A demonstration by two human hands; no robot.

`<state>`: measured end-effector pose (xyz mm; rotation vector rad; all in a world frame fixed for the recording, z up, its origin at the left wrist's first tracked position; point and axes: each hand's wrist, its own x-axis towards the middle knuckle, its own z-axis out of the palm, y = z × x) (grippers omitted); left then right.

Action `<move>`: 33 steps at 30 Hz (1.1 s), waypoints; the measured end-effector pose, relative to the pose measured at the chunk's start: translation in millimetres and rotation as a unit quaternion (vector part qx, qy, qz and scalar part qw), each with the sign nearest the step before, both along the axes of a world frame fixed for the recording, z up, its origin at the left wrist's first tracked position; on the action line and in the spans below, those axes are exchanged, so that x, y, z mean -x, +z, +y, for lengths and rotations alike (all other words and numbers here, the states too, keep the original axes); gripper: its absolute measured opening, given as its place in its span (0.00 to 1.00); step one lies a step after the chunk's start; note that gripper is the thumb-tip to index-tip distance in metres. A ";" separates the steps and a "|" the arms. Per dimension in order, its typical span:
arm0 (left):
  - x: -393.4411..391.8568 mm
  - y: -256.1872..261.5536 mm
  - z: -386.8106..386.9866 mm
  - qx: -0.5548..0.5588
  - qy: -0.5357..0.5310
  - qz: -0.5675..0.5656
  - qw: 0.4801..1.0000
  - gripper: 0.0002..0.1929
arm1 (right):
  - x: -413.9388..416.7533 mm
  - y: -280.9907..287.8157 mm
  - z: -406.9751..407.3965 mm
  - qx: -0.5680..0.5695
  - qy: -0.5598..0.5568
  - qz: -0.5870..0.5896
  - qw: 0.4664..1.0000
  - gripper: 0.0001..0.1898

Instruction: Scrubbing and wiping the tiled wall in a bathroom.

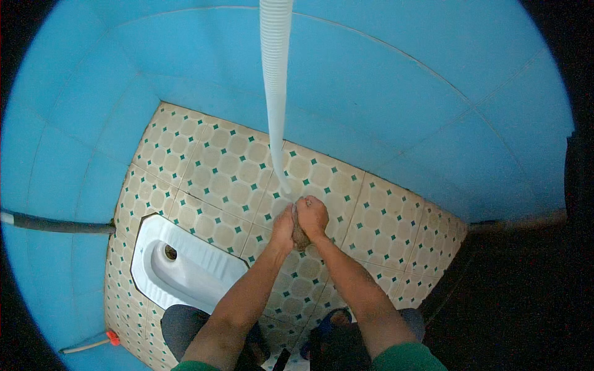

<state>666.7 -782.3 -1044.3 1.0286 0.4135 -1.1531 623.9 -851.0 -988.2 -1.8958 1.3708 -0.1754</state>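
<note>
My left hand [282, 228] and my right hand [312, 217] are side by side, low over the tiled floor, thumbs close together. The fingers of both curl inward and away from view, so what they grip cannot be told. Between the hands and wrists shows a brown, rough-looking patch or thing [301, 239]; whether it is held or lies on the floor is unclear. Just beyond my fingers is the lower end of a white corrugated hose [274, 83], which hangs down from the top of the view. Contact between hose and hands is not clear.
A white squat toilet [185, 273] is set into the patterned floor [222, 157] at left. Blue tiled walls [343, 83] enclose the corner. A dark pipe [65, 225] meets the left wall's base. A stick with a red-orange end [112, 337] lies lower left. My sandalled foot [338, 319] is below.
</note>
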 end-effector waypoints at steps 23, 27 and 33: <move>-53.8 27.5 22.9 0.104 0.037 0.055 0.992 0.24 | -7.2 -63.4 1.7 -0.361 -0.198 -0.407 0.816 0.16; -75.7 10.9 33.5 0.076 0.029 0.083 0.993 0.23 | -23.6 17.1 75.2 -0.183 -0.046 -0.269 0.944 0.13; -28.2 37.8 16.8 0.080 -0.017 0.089 0.993 0.19 | -22.1 15.9 37.4 0.073 0.044 -0.023 0.996 0.13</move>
